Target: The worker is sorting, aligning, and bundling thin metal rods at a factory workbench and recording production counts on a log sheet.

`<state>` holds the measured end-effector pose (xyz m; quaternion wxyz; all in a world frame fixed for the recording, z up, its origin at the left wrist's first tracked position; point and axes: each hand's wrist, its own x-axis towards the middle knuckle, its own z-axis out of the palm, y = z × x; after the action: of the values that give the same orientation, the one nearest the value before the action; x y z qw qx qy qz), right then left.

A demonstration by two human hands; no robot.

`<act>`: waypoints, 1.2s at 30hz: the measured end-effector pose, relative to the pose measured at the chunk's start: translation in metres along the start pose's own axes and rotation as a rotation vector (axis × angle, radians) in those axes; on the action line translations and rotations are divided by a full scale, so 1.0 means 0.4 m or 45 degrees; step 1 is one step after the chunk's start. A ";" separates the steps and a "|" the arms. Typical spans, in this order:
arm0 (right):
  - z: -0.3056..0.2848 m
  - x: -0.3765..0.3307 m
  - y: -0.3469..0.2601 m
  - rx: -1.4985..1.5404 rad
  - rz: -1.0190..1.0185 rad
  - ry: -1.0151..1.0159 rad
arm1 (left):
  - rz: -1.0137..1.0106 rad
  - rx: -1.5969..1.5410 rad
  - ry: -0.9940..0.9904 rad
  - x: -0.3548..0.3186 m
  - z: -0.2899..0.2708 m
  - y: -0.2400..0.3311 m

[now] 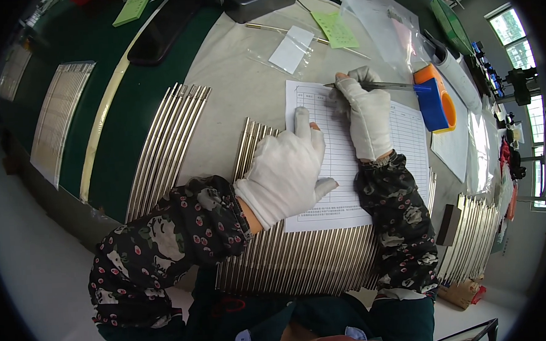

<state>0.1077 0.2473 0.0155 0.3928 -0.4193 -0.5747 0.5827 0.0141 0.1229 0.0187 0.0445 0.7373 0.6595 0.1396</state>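
A printed form [340,161] with a ruled table lies on top of a row of slim metal rods [302,261]. My left hand [285,170], in a white glove with some fingertips bare, rests with its fingers spread over the form's left part. In my white-gloved right hand [369,116], a pen [398,86] is gripped between thumb and fingers, over the upper part of the form. The pen points left; the fingers hide part of it.
Another bundle of metal rods [167,145] lies to the left, and more rods [471,237] at the right beside a dark block [449,225]. An orange and blue ring-shaped object [433,103] stands right of the form. Farther back are a black phone [170,28] and green notes [336,28].
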 end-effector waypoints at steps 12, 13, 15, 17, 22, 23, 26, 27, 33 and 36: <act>0.008 0.001 0.026 -0.367 -0.168 -0.203 | 0.004 -0.038 -0.014 0.002 0.002 0.000; 0.013 0.000 0.025 -0.383 -0.195 -0.220 | 0.008 -0.030 0.002 -0.002 0.001 -0.003; 0.016 -0.002 0.023 -0.401 -0.222 -0.236 | 0.012 -0.023 0.020 -0.005 -0.001 -0.003; 0.014 -0.005 0.021 -0.384 -0.202 -0.228 | -0.001 -0.021 -0.014 -0.004 -0.003 0.000; 0.016 -0.006 0.025 -0.423 -0.222 -0.223 | -0.001 -0.027 -0.032 -0.005 -0.004 0.000; 0.016 -0.005 0.027 -0.419 -0.226 -0.222 | 0.007 -0.020 -0.015 -0.006 -0.001 -0.001; 0.021 0.000 0.036 -0.455 -0.260 -0.219 | 0.011 -0.026 -0.015 -0.005 0.003 -0.009; 0.019 -0.002 0.032 -0.454 -0.265 -0.214 | 0.015 -0.023 -0.012 -0.003 -0.002 -0.006; 0.021 -0.001 0.025 -0.458 -0.251 -0.236 | 0.012 -0.011 -0.008 -0.002 -0.004 -0.008; 0.023 -0.004 0.024 -0.444 -0.251 -0.259 | 0.008 -0.017 -0.017 -0.002 -0.006 -0.009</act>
<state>0.0998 0.2425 0.0059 0.3095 -0.3617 -0.7416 0.4727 0.0102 0.1224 0.0199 0.0532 0.7399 0.6560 0.1392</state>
